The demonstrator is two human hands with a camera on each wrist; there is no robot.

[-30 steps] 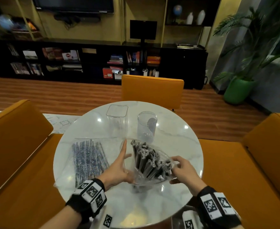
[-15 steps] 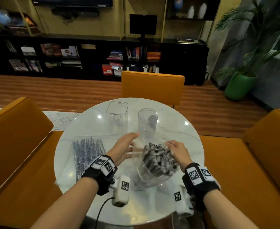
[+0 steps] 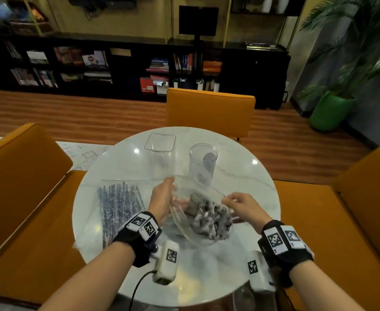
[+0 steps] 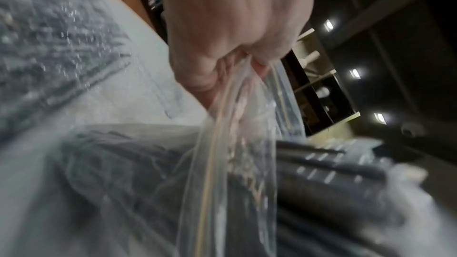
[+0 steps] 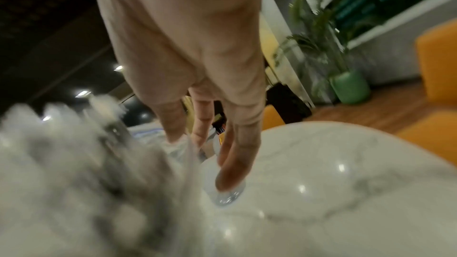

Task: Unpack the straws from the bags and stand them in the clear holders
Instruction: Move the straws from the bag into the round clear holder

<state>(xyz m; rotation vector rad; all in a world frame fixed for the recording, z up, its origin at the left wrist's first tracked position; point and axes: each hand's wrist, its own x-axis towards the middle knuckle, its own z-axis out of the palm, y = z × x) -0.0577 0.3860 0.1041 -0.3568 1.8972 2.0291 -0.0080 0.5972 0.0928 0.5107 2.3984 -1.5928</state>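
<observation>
A clear plastic bag (image 3: 184, 223) full of thick grey-and-white straws (image 3: 209, 218) stands upright in front of me on the round marble table (image 3: 247, 182). My left hand (image 3: 162, 198) pinches the bag's left lip (image 4: 237, 105). My right hand (image 3: 240, 204) pinches the right lip, and the mouth is spread wide between them. A second flat bag of thin dark straws (image 3: 119, 205) lies to the left. Two clear holders stand behind, one square (image 3: 159, 151) and one round (image 3: 203, 162).
Orange chairs (image 3: 209, 111) ring the table on the far side, left and right. A green plant pot (image 3: 330, 111) stands on the floor at the right. Dark bookshelves line the back wall.
The bag of thick straws went from lying tilted to standing upright. Both hands moved up to its rim and pulled the mouth apart.
</observation>
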